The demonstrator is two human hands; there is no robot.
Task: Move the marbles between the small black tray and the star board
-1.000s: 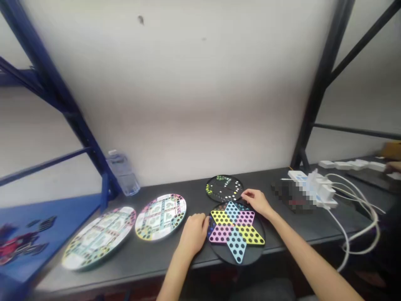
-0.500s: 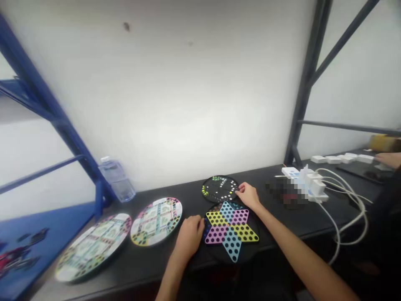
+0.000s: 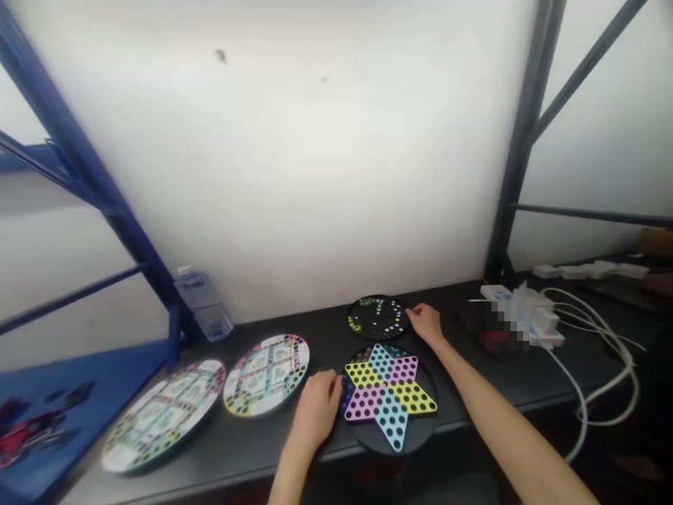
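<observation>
On the dark counter [image 3: 273, 442], two round printed game boards [image 3: 266, 375] lie left of a star-patterned Chinese checkers board [image 3: 399, 442], with a smaller round black board [image 3: 371, 315] dotted with marbles behind it. The hands are well apart: the left hand [image 3: 315, 410] rests at the star board's left edge, beside dark blue marbles [image 3: 347, 394]; the right hand [image 3: 425, 324] reaches the smaller board's rim. Whether either holds anything cannot be told.

Workroom: dark bench [image 3: 326, 330], metal shelving rack [image 3: 518, 140], power strip [image 3: 497, 293].

Bare left forearm [image 3: 290, 477], bare right forearm [image 3: 505, 414]
</observation>
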